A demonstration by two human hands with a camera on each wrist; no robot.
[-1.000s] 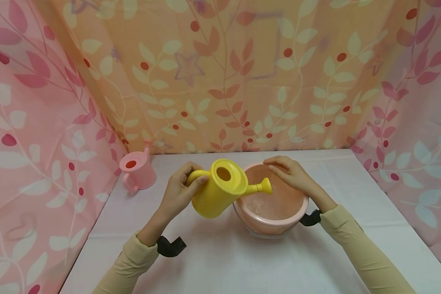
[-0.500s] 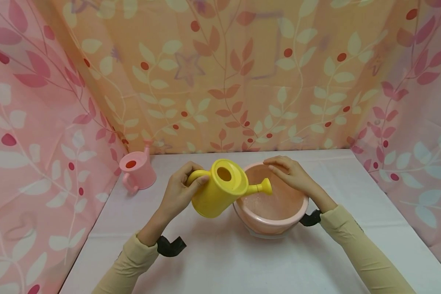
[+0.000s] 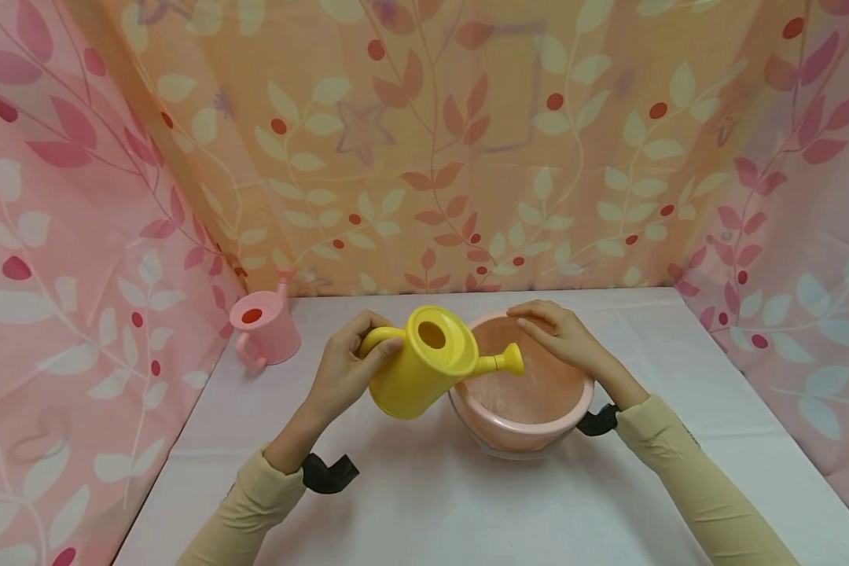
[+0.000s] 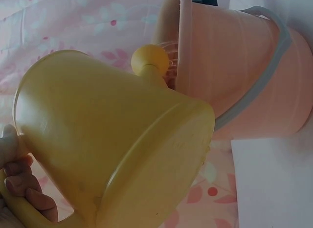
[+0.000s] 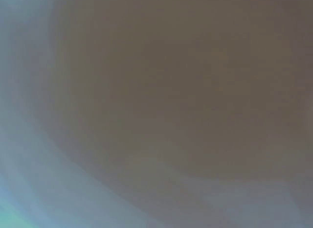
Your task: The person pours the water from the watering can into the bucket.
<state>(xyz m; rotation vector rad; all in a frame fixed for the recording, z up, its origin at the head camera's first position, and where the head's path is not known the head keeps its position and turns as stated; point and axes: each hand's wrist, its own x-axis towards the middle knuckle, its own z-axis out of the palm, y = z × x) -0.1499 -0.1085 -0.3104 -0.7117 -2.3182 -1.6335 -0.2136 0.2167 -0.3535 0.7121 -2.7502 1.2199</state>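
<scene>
My left hand [image 3: 347,362] grips the handle of a yellow watering can [image 3: 420,369], which is tilted with its spout to the right. The can's sprinkler head [image 3: 513,359] hangs over the mouth of a pink bucket [image 3: 516,436]. Thin clear streams of water [image 4: 172,57] leave it in the left wrist view, where the can's underside and the bucket's grey handle [image 4: 266,71] also show. My right hand [image 3: 559,334] rests on the bucket's far right rim, fingers fairly straight, thumb toward the inside. The right wrist view is only a brown and grey blur.
A pink watering can [image 3: 269,334] stands at the back left of the white-covered table [image 3: 410,503]. Patterned cloth walls [image 3: 431,157] close in the back and both sides. Black straps [image 3: 330,474] stick out by the wrists.
Both hands, the yellow watering can and the bucket hold their places. Only the glints and ripples low inside the bucket shift slightly.
</scene>
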